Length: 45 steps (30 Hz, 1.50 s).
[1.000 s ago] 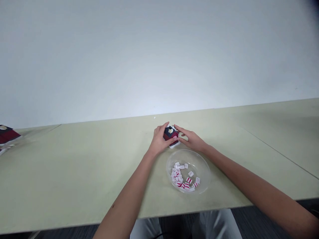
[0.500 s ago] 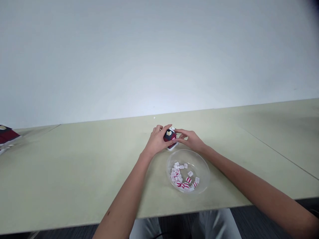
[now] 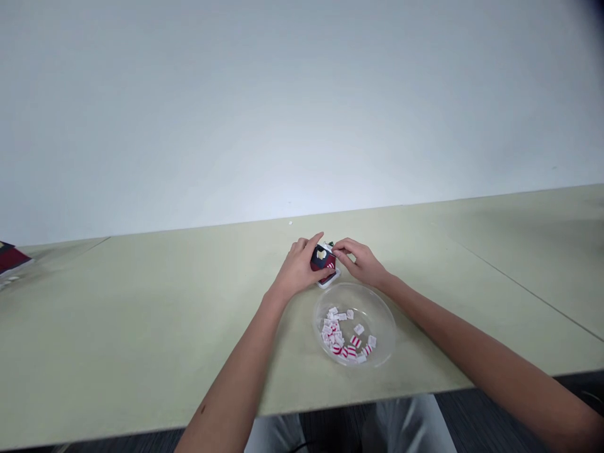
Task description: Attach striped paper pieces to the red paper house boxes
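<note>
"Maroon-and-navy boxy piece with a white base [image 3: 321,257]: where are we seeing it in the head view?"
"We're holding it just beyond the round clear plastic bowl [image 3: 383,330] of small white tiles [image 3: 333,332], some red-striped; our left hand [image 3: 300,267] is grasping it."
"And our right hand [image 3: 362,261]?"
"Its fingertips are touching the upper right edge; we can't tell whether they're pinching anything."

The left hand [image 3: 297,269] grips a dark red-and-black box [image 3: 319,262]; the right hand [image 3: 363,261] has its fingertips at the box's far right side. Just nearer, a clear bowl [image 3: 384,314] holds red-and-white pieces [image 3: 333,328].
</note>
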{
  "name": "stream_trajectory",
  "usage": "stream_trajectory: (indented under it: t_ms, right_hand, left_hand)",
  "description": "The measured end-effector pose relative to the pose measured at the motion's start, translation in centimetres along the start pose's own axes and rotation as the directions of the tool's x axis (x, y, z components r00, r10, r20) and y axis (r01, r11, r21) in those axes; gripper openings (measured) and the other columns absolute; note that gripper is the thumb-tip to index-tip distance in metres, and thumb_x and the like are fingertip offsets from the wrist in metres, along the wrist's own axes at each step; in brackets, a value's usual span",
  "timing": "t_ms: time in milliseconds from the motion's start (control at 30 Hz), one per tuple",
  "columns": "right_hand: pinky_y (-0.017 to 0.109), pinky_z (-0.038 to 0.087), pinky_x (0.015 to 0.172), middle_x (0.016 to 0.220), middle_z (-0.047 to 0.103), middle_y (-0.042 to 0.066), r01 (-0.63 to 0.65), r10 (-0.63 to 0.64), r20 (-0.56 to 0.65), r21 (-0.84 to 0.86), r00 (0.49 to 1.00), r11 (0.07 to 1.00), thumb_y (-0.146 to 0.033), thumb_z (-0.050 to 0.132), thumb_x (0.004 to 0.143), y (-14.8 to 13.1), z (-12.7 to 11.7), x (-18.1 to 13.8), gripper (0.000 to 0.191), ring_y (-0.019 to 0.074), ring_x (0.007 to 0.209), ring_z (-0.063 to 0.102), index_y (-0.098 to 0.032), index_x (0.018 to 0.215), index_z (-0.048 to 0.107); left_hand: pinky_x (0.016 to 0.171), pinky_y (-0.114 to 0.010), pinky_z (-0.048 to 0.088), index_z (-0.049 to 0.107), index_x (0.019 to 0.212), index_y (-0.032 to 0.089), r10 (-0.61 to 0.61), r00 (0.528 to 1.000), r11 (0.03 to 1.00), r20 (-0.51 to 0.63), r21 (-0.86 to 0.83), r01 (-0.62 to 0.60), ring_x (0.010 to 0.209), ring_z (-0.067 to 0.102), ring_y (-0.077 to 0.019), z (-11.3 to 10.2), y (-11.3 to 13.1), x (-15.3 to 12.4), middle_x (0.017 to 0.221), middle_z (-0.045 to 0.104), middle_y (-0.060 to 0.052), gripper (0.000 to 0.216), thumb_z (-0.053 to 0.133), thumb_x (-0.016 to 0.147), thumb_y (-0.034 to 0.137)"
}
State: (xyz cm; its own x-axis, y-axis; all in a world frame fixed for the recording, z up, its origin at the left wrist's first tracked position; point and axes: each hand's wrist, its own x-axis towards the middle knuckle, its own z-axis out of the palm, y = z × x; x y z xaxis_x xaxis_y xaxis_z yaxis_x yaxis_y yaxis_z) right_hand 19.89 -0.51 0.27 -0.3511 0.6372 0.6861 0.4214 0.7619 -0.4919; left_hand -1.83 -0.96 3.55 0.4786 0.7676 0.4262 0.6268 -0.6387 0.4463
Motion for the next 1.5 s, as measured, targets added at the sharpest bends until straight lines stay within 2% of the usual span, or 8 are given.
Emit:
stream_trajectory:
  t_ms: [133, 333, 500, 700, 1000, 1200, 1333, 1500]
  right_hand:
    - [0.035, 0.052, 0.078, 0.093, 0.066, 0.006, -0.067, 0.067, -0.056, 0.002, 0.996, 0.998, -0.042, 0.042, 0.102, -0.1, 0.2, 0.1, 0.025, 0.0199, 0.085, 0.063, -0.024, 0.100, 0.060]
    - [0.040, 0.054, 0.088, 0.100, 0.067, 0.007, -0.082, 0.086, -0.035, 0.104, 0.996, 0.991, -0.038, 0.043, 0.102, -0.2, 0.2, 0.0, 0.030, 0.0214, 0.094, 0.066, -0.026, 0.129, 0.044]
    - [0.040, 0.054, 0.082, 0.094, 0.063, 0.006, -0.022, 0.022, 0.007, 0.034, 1.000, 0.999, -0.037, 0.040, 0.102, -0.6, -0.3, 0.0, 0.034, 0.0217, 0.085, 0.063, -0.024, 0.133, 0.039]
    - [0.039, 0.051, 0.082, 0.094, 0.062, 0.006, -0.001, 0.001, 0.059, 0.001, 0.998, 1.000, -0.036, 0.035, 0.103, -1.5, -1.0, 0.1, 0.030, 0.0222, 0.086, 0.061, -0.024, 0.129, 0.042]
    - [0.039, 0.051, 0.084, 0.104, 0.063, 0.009, -0.056, 0.057, -0.021, 0.061, 0.998, 0.997, -0.040, 0.036, 0.103, -0.6, 0.2, -0.5, 0.026, 0.0228, 0.093, 0.062, -0.023, 0.118, 0.050]
    - [0.037, 0.050, 0.082, 0.101, 0.065, 0.008, -0.005, 0.005, 0.037, -0.020, 0.999, 1.000, -0.039, 0.041, 0.103, -0.5, -0.3, -0.5, 0.024, 0.0214, 0.089, 0.062, -0.023, 0.111, 0.056]
    - [0.041, 0.047, 0.093, 0.107, 0.067, 0.009, 0.024, -0.021, 0.043, -0.074, 0.999, 0.997, -0.041, 0.042, 0.102, -0.2, 0.1, -0.4, 0.026, 0.0231, 0.101, 0.062, -0.022, 0.114, 0.057]
    - [0.043, 0.045, 0.098, 0.111, 0.068, 0.008, -0.083, 0.082, -0.012, -0.101, 0.997, 0.991, -0.046, 0.040, 0.103, 1.3, 0.6, -0.6, 0.031, 0.0242, 0.108, 0.060, -0.023, 0.111, 0.059]
  left_hand:
    - [0.102, -0.045, 0.045, 0.041, 0.149, 0.032, 0.017, 1.000, 1.000, -0.003, -0.007, -0.017, 0.116, 0.052, -0.0302, 0.4, 0.8, -0.1, 0.120, 0.051, -0.010, 0.077, 0.070, 0.081, 0.051]
    - [0.101, -0.047, 0.046, 0.041, 0.148, 0.033, 0.018, 1.000, 1.000, -0.004, -0.010, -0.018, 0.114, 0.052, -0.0299, 0.5, 0.9, -0.2, 0.119, 0.051, -0.009, 0.076, 0.071, 0.080, 0.049]
    - [0.099, -0.046, 0.047, 0.041, 0.148, 0.035, 0.039, 0.999, 0.999, 0.009, -0.006, -0.039, 0.110, 0.053, -0.0290, 0.4, 1.1, -0.2, 0.114, 0.051, -0.008, 0.073, 0.070, 0.081, 0.048]
    - [0.097, -0.044, 0.048, 0.054, 0.135, 0.033, 0.045, 0.999, 0.998, 0.006, -0.038, -0.045, 0.109, 0.053, -0.0280, 0.2, 1.5, -0.3, 0.112, 0.052, -0.008, 0.058, 0.070, 0.081, 0.045]
    - [0.097, -0.045, 0.048, 0.054, 0.132, 0.031, 0.036, 0.999, 0.999, -0.001, -0.022, -0.036, 0.111, 0.053, -0.0286, 0.3, 1.6, -0.3, 0.117, 0.053, -0.008, 0.056, 0.071, 0.080, 0.045]
    - [0.105, -0.044, 0.044, 0.053, 0.127, 0.027, 0.040, 0.997, 0.999, -0.070, -0.007, -0.041, 0.124, 0.051, -0.0296, 0.8, 1.3, -0.2, 0.132, 0.050, -0.010, 0.050, 0.070, 0.081, 0.038]
    - [0.108, -0.043, 0.043, 0.052, 0.123, 0.025, 0.057, 0.996, 0.998, -0.070, 0.036, -0.054, 0.129, 0.048, -0.0287, 0.6, 1.2, 0.1, 0.135, 0.052, -0.010, 0.045, 0.068, 0.082, 0.035]
    - [0.110, -0.042, 0.041, 0.050, 0.121, 0.022, -0.005, 0.992, 0.995, -0.123, 0.097, 0.017, 0.132, 0.046, -0.0282, 0.0, 0.1, 0.4, 0.138, 0.049, -0.011, 0.049, 0.069, 0.077, 0.031]
